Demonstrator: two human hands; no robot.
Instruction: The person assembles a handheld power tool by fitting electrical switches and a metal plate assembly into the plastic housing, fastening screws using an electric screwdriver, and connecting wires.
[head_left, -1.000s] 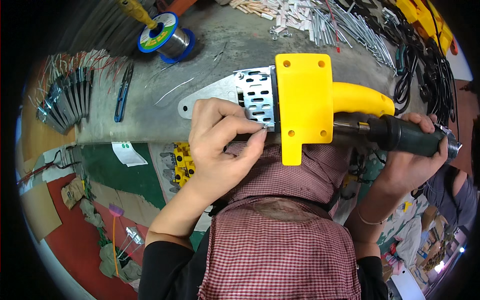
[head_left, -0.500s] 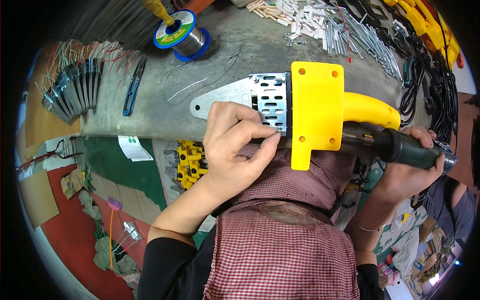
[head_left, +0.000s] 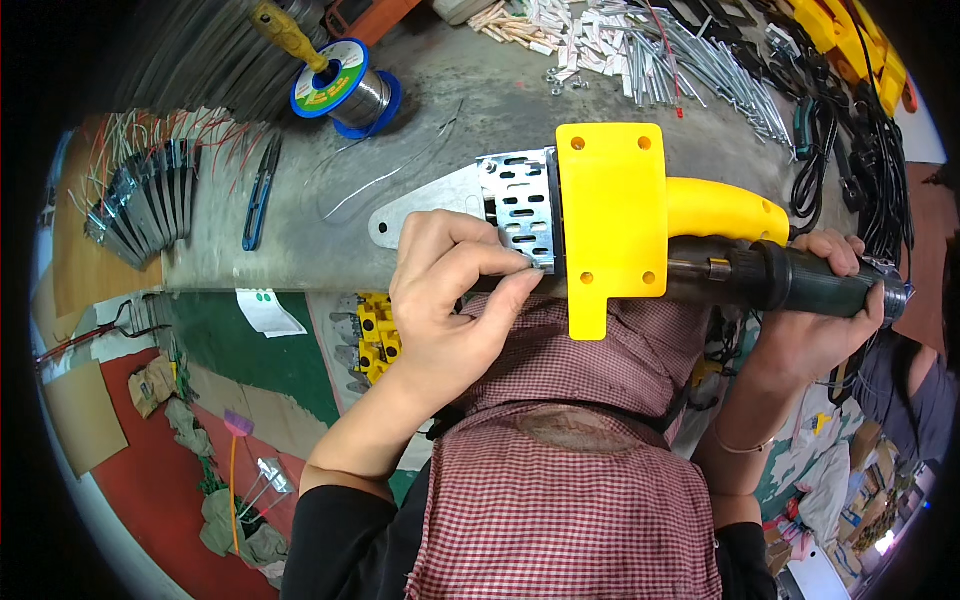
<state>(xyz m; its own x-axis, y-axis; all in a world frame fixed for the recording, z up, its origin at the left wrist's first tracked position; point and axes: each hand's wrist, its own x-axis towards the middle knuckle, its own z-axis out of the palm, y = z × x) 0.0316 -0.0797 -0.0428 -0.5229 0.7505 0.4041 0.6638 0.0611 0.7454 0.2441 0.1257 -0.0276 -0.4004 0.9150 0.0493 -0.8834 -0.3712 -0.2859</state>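
A pipe welding iron with a yellow handle and flat yellow plate (head_left: 612, 210) lies on the workbench near its front edge. Its perforated metal guard (head_left: 524, 205) and tapered grey heating plate (head_left: 425, 208) extend left. My left hand (head_left: 450, 290) is closed in a pinch at the guard's lower corner, beside the yellow plate. Whatever is between those fingertips is too small to make out. On the right, my right hand (head_left: 815, 335) grips a dark green power screwdriver (head_left: 825, 290) held nearly level. Its shaft points left and passes behind the yellow plate, so the tip is hidden.
Behind the iron stands a solder spool (head_left: 352, 95) with a yellow handle in it. A blue utility knife (head_left: 261, 195) and wired metal strips (head_left: 150, 195) lie left. Long screws (head_left: 735, 85), black cables (head_left: 880, 200) and yellow housings (head_left: 835, 35) crowd the far right.
The whole view has shifted slightly, so the bench things appear farther left. The screwdriver looks a little more level. Both hands keep their grips, the left still at the guard's lower corner.
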